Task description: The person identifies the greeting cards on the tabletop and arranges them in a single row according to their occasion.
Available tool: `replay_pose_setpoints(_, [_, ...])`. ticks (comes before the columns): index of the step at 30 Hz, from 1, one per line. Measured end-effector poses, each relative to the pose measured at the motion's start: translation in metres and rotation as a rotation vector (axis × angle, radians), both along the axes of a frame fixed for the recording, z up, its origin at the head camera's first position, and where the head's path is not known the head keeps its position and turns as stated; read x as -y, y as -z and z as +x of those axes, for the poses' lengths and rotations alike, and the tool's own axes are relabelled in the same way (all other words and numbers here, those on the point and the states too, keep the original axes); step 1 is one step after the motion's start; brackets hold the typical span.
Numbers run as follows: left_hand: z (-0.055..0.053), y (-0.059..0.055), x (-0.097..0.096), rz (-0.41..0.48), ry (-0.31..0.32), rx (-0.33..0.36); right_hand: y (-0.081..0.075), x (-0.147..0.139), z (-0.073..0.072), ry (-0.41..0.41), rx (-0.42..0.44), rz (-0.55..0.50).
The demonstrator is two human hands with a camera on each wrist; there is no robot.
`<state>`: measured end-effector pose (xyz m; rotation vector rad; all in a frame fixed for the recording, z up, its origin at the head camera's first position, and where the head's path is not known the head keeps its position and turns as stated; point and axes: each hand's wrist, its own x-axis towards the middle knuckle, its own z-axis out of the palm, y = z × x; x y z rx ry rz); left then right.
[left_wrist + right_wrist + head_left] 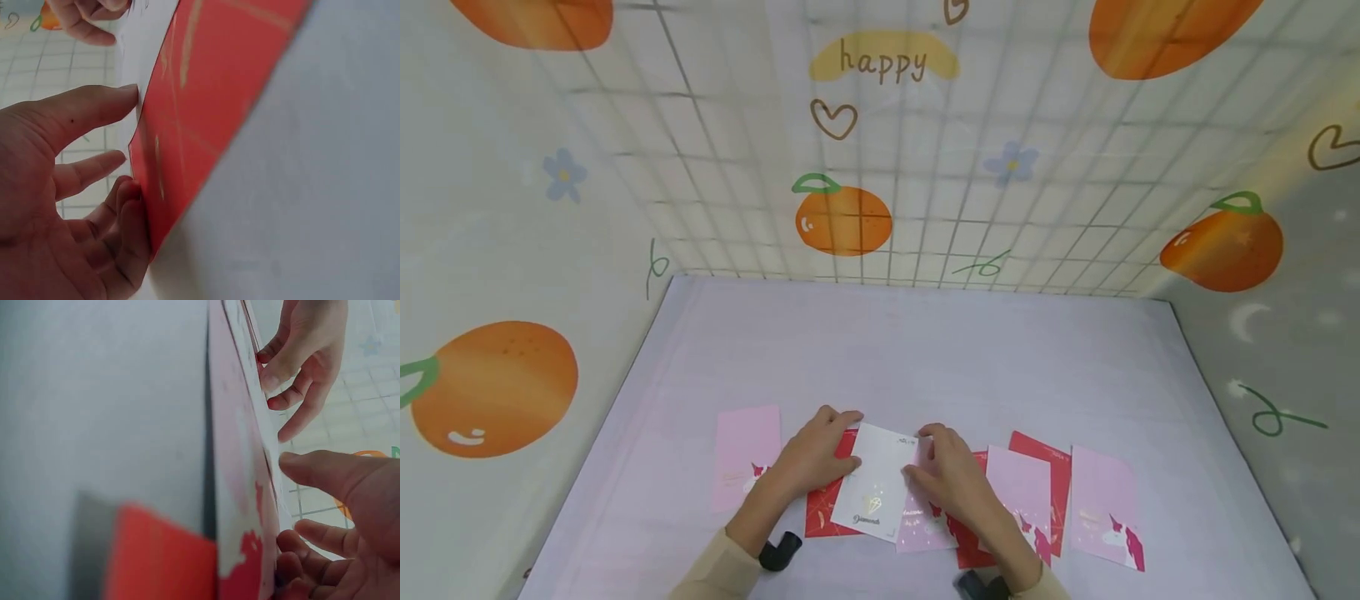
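Note:
A white card with a gold diamond print and dark lettering lies slightly turned between the two hands. Its left part overlaps a red card, and its right part overlaps a pink unicorn card. The left hand touches the white card's left edge with its thumb; its other fingers rest by the top of the red card. At the right edge, the right hand has its thumb close to the white card and its fingers over the pink card. Neither hand's fingers wrap round a card.
Right of the hands, pink unicorn cards and red cards overlap, with another pink card beside them. One more pink card lies at the left. A wire grid wall behind a printed sheet bounds the table.

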<state>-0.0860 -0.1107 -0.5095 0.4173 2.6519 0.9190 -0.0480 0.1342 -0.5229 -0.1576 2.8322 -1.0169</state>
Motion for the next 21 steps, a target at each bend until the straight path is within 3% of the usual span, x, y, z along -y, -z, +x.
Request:
replay_pose_setpoints(7, [-0.0025,0.0042,-0.0019,-0.036,0.012,-0.008,0.0042,0.0023,-0.0012,-0.013,-0.022,0.091])
replay_pose_setpoints(21, [-0.0073,0.0066,-0.0043,0.036,0.036,0.035,0.0070,0.0046,-0.0025,-0.004,-0.046,0.032])
